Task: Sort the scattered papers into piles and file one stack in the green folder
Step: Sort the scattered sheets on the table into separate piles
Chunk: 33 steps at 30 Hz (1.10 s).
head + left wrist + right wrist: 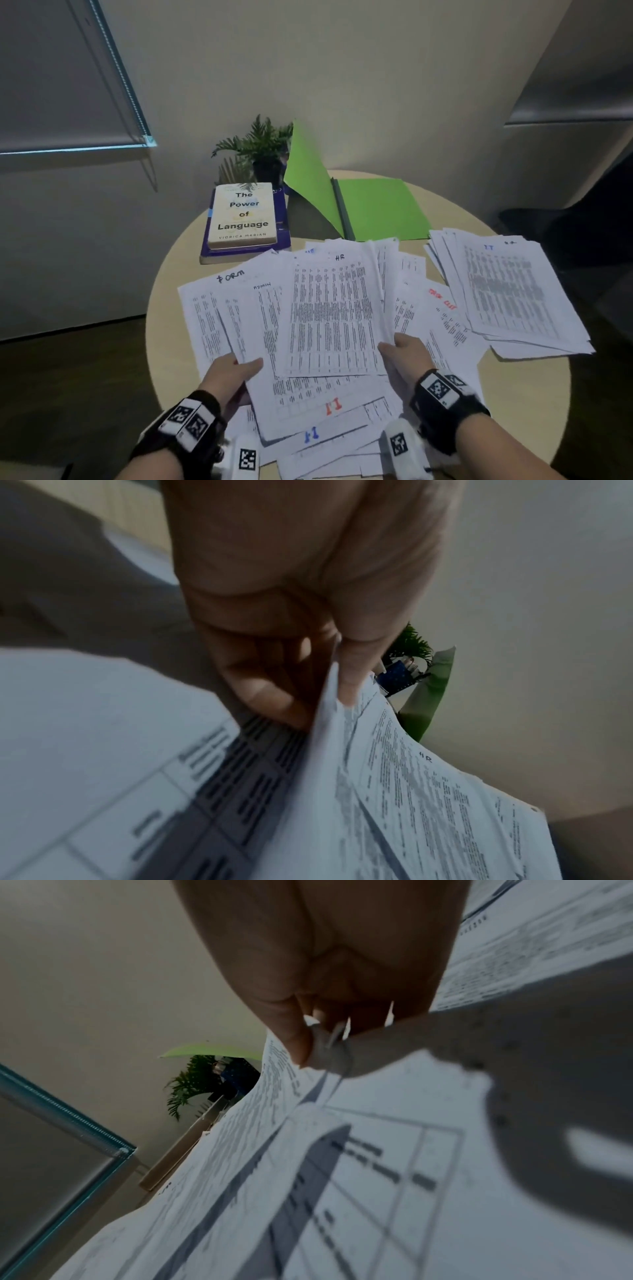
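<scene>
Printed sheets lie fanned across the round table (pixel 534 411). On top is a sheet marked HR (pixel 330 315), with ADMIN (pixel 253 308) and FORM (pixel 202 308) sheets to its left. My left hand (pixel 236 371) pinches the lower left edge of this fanned bundle (pixel 359 777), thumb on top. My right hand (pixel 404 356) pinches the bundle's lower right corner (pixel 274 1069). A separate pile marked IT (pixel 507 291) lies at the right. The green folder (pixel 373 205) lies open at the back, its left cover raised.
Two stacked books (pixel 243 219) sit at the back left of the table, with a small potted plant (pixel 263 147) behind them. More loose sheets marked IT (pixel 329 421) lie under my wrists near the front edge. A dark chair (pixel 582 222) stands to the right.
</scene>
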### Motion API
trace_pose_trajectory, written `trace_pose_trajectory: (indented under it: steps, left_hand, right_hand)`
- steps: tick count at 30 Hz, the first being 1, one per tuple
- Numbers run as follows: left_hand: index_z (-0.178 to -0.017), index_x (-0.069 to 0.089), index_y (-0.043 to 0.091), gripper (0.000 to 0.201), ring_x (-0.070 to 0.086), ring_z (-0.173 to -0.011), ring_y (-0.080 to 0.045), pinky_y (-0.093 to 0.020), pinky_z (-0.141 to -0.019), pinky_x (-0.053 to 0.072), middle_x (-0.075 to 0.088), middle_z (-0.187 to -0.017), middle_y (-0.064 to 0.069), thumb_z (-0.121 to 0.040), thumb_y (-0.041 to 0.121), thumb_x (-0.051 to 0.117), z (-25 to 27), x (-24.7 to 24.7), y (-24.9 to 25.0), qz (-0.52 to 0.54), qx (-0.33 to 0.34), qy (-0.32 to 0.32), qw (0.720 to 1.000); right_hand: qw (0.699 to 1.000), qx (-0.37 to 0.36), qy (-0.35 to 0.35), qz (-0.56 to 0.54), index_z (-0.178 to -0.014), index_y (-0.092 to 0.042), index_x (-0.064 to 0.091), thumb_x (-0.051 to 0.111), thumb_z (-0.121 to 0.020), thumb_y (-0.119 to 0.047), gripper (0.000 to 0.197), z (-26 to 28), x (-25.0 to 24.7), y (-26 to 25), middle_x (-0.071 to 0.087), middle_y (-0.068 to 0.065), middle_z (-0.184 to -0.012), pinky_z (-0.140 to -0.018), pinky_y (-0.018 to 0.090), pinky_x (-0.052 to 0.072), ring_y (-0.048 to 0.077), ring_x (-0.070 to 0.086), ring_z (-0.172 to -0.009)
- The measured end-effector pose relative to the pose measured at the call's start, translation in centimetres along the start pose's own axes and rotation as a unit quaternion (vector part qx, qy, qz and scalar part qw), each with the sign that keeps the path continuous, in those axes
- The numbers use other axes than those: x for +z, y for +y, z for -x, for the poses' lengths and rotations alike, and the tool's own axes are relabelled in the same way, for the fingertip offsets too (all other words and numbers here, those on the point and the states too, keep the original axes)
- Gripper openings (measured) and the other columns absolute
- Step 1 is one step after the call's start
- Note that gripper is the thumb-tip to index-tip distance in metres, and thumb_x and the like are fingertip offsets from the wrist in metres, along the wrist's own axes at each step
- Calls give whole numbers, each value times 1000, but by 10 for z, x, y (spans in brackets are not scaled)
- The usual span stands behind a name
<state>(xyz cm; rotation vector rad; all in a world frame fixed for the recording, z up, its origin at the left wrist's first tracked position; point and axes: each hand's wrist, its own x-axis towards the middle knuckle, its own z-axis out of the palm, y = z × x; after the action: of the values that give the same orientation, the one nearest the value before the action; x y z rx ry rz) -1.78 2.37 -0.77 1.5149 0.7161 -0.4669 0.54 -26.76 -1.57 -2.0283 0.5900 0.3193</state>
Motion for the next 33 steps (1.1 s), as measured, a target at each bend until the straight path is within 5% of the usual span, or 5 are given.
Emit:
trace_pose_trajectory:
  steps: [3,7,10,19,33]
  left_hand:
    - [-117,53,-11,34,57,-79,-29,-30,-71,49,61,-114,-23,-89,5,61,-6,-7,-1,-40,43,81,995]
    - [-128,51,-6,51,62,-106,-30,-39,-99,45,63,-121,-18,-82,6,70,-7,-27,-2,53,41,71,995]
    - [-116,53,0,38,62,-87,-20,-33,-87,45,66,-100,-10,-81,1,70,1,-20,-8,46,31,16,998]
    - [-103,64,5,19,65,-79,-31,-28,-66,48,69,-84,-12,-84,4,64,9,-53,5,14,95,103,990]
    - [-117,60,-2,28,64,-93,-36,-38,-79,48,67,-104,-23,-90,5,54,20,-96,0,33,109,155,981]
  right_hand:
    - [999,4,40,-10,-72,-11,57,55,-86,-9,15,4,-10,0,57,8,-68,-61,28,36,24,52,-69]
    - [995,20,64,-81,-66,-7,51,53,-88,-6,21,2,-20,10,48,6,-59,-56,26,29,20,42,-57]
    - [987,30,61,-146,-76,-5,54,52,-89,-6,13,8,-21,13,39,6,-55,-53,24,27,17,33,-50]
    - [962,61,75,-254,-89,-5,65,55,-91,-13,14,8,-45,15,55,19,-84,-67,37,40,28,49,-76]
    - [947,7,119,-297,-82,-9,63,52,-93,-9,16,0,-102,-19,66,19,-92,-80,47,49,30,60,-82]
